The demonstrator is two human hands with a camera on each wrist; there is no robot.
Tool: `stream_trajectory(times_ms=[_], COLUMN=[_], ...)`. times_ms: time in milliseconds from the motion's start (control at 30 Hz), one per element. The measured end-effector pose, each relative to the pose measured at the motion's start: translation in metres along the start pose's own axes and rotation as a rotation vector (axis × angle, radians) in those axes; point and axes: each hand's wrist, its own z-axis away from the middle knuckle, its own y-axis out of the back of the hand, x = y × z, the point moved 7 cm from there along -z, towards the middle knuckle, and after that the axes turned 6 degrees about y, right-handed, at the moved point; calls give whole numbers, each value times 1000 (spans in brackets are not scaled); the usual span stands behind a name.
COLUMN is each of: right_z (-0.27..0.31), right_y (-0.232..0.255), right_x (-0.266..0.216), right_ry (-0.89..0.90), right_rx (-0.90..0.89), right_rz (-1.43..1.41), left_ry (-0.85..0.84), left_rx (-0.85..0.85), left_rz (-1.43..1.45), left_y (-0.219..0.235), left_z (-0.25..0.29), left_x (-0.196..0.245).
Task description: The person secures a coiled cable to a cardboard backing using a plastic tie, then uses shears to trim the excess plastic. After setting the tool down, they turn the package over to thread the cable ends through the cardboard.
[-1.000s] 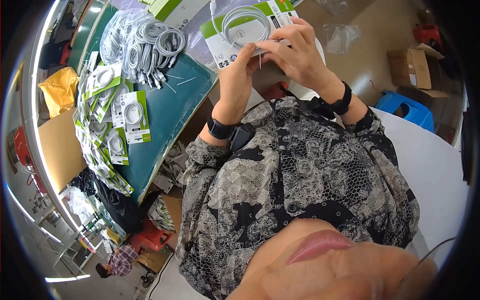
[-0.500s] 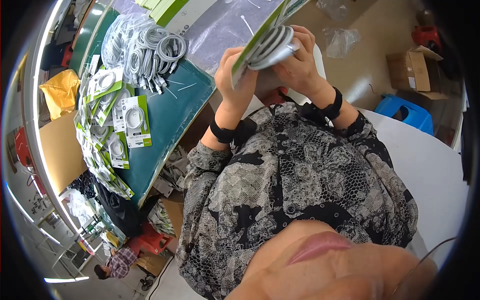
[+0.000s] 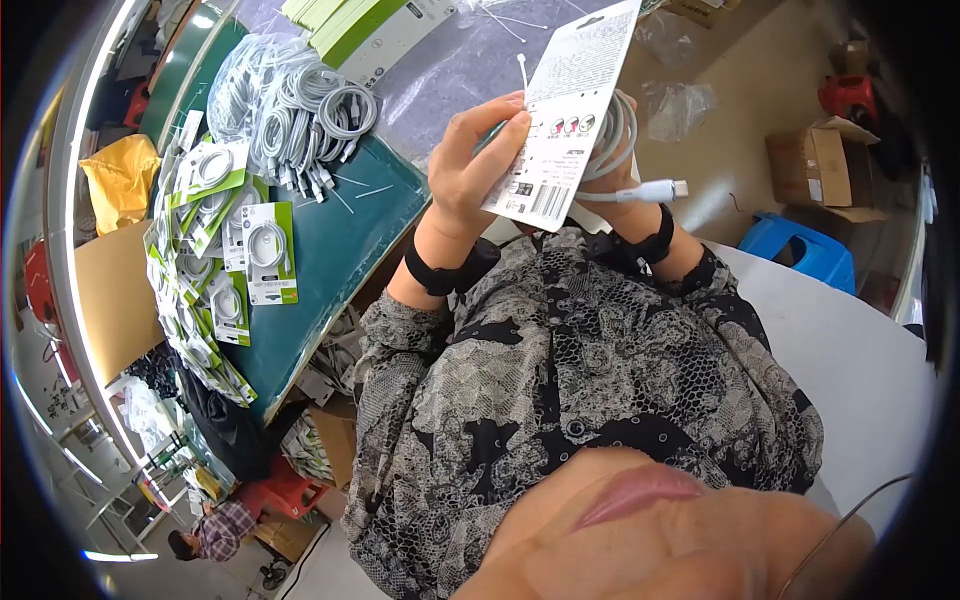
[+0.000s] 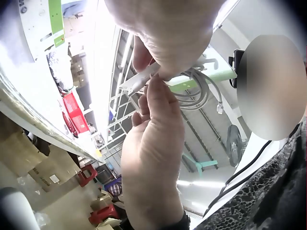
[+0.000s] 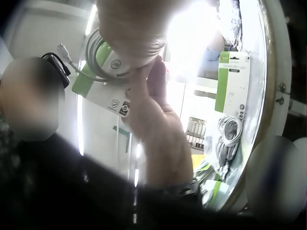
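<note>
I hold a white packaging card (image 3: pixel 565 110) upright in front of my chest, its printed back with barcode toward the head camera. My left hand (image 3: pixel 505 125) pinches the card's left edge. My right hand (image 3: pixel 612 205) is mostly hidden behind the card and grips the coiled white cable (image 3: pixel 618 125) on its far side. A connector end (image 3: pixel 665 188) of the cable sticks out to the right. In the left wrist view my left hand (image 4: pixel 153 110) pinches at the cable (image 4: pixel 199 93). The right wrist view shows my right hand (image 5: pixel 153 96) by the card (image 5: pixel 103 91).
A green table (image 3: pixel 345 225) lies to the left with a heap of loose coiled cables (image 3: pixel 290 100) and a row of several packed cards (image 3: pixel 215 240). A stack of blank cards (image 3: pixel 350 25) lies farther back. A blue stool (image 3: pixel 800 245) and a cardboard box (image 3: pixel 815 160) stand on the floor at right.
The card has been turned over and lifted: a second ago its green front with the coil faced the camera, then it stood edge-on, now its back shows. Both hands kept hold.
</note>
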Motion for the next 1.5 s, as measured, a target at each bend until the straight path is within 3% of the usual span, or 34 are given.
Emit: stream_trajectory(times_ms=[100, 200, 233, 333, 367, 433, 500, 567, 733, 1033, 1167, 1300, 1500], right_z=[3, 8, 6, 18, 19, 22, 18, 1, 9, 21, 24, 28, 37], right_y=[-7, -17, -21, -49, -50, -65, -68, -44, -35, -48, -47, -48, -57], right_x=[9, 25, 26, 35, 37, 26, 12, 0, -13, -11, -13, -12, -10], right_ry=[-299, -722, -717, -966, -965, -1091, -1155, -836, -717, -711, -1007, -966, -1039], right_rx=[-21, 220, 214, 364, 361, 316, 284, 117, -110, -258, -215, -231, -82], right_rz=[-207, -936, -935, -1485, -1480, -1956, -2195, -1871, -1632, -1374, -1245, -1201, -1520], left_ry=[-6, 20, 24, 30, 38, 58, 51, 32, -37, -78, -81, -85, -99], left_rx=[29, 71, 82, 104, 106, 110, 109, 99, 86, 82, 80, 66, 50], left_rz=[1, -6, -4, 8, 22, 47, 58, 79, 68, 67, 69, 67, 64], left_y=[-3, -4, -5, -8, -10, -11, -9, -7, 1, 11, 13, 12, 8], left_z=[-2, -5, -4, 1, 4, 8, 10, 10, 6, 0, -3, -5, -5], left_x=[-1, -6, -9, -15, -17, -20, -18, -14, -11, -6, -3, 0, 1])
